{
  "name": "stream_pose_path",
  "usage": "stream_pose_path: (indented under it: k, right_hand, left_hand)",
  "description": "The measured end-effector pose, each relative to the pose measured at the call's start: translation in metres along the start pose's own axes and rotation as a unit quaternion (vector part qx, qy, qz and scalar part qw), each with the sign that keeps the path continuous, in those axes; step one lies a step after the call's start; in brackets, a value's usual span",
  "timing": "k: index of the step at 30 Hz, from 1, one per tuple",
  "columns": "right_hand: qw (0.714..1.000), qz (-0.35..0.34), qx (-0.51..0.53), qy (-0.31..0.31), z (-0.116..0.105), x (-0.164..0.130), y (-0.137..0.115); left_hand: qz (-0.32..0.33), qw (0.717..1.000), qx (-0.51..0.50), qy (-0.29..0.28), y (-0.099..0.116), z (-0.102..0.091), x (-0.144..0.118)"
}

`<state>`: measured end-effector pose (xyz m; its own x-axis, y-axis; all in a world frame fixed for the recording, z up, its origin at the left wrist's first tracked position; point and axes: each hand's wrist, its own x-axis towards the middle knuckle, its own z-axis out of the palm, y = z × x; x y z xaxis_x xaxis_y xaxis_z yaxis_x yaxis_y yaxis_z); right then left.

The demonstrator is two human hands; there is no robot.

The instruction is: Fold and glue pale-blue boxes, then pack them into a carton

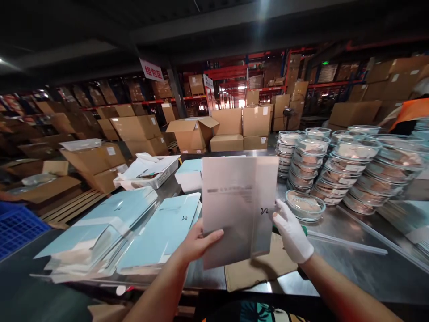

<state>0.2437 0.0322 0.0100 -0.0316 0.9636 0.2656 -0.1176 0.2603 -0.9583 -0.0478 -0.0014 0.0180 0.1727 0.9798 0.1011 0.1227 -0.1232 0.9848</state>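
Upright in front of me is a flat printed carton (pixel 229 210), grey in this light, with a crease down its right part and a small black logo. My bare left hand (pixel 199 241) grips its lower left edge, thumb on the front and fingers behind. At its right edge is my right hand (pixel 291 232), in a white glove, fingers closed around the border. Something green (pixel 304 230) shows behind the gloved hand; its kind is hidden. A sheet of brown cardboard (pixel 241 277) lies on the metal table below the carton. To the left lie two piles of light blue flat cartons (pixel 167 228) (pixel 100 219).
Stacks of round clear-lidded containers (pixel 348 154) stand on the right, with a single round container (pixel 304 205) nearer. Clear strips (pixel 348 243) lie in front of them. A white basket (pixel 161 176) and a blue crate (pixel 20 230) are on the left. Cardboard boxes (pixel 194 134) stand behind.
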Motion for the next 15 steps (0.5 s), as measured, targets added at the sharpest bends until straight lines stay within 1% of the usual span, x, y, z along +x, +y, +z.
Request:
stream_pose_path:
  k: [1, 2, 3, 4, 5, 6, 8, 9, 11, 12, 13, 14, 15]
  right_hand:
    - [1.0, -0.009, -0.008, 0.003, -0.006, -0.001, -0.005]
    - [1.0, -0.01, -0.012, 0.0, -0.01, -0.002, -0.008]
    - [1.0, -0.008, -0.017, -0.006, -0.013, -0.004, -0.01]
    - [1.0, -0.009, -0.024, -0.008, -0.015, -0.006, -0.011]
    - [0.999, -0.014, -0.031, -0.006, -0.016, -0.009, -0.011]
    - [0.999, -0.022, -0.036, -0.004, -0.016, -0.012, -0.01]
    - [0.998, -0.052, -0.03, -0.015, -0.014, -0.02, -0.011]
    - [0.997, -0.065, -0.015, -0.042, -0.011, -0.025, -0.012]
    - [0.988, -0.073, 0.018, -0.136, -0.005, -0.035, -0.015]
    - [0.981, -0.072, 0.024, -0.178, -0.001, -0.039, -0.016]
    - [0.977, -0.069, 0.018, -0.201, 0.003, -0.041, -0.015]
    - [0.978, -0.068, 0.0, -0.197, 0.006, -0.043, -0.013]
    - [0.983, -0.071, -0.021, -0.167, 0.008, -0.042, -0.009]
  left_hand:
    - [0.04, 0.997, 0.025, -0.058, 0.002, 0.004, 0.002]
    - [0.079, 0.989, 0.038, -0.123, 0.003, 0.008, 0.004]
    - [0.112, 0.977, 0.031, -0.177, 0.004, 0.013, 0.004]
    - [0.133, 0.968, 0.007, -0.212, 0.004, 0.02, 0.004]
    - [0.143, 0.963, -0.027, -0.225, 0.002, 0.027, 0.003]
    - [0.148, 0.963, -0.062, -0.217, -0.001, 0.035, 0.002]
    - [0.162, 0.969, -0.091, -0.163, -0.013, 0.054, 0.0]
    - [0.177, 0.973, -0.077, -0.127, -0.02, 0.063, 0.0]
    - [0.208, 0.977, -0.019, -0.041, -0.033, 0.079, 0.002]
    - [0.224, 0.975, 0.007, 0.008, -0.038, 0.085, 0.003]
    - [0.24, 0.969, 0.022, 0.055, -0.041, 0.089, 0.005]
    - [0.251, 0.964, 0.025, 0.088, -0.042, 0.092, 0.006]
    - [0.257, 0.961, 0.021, 0.101, -0.041, 0.092, 0.006]
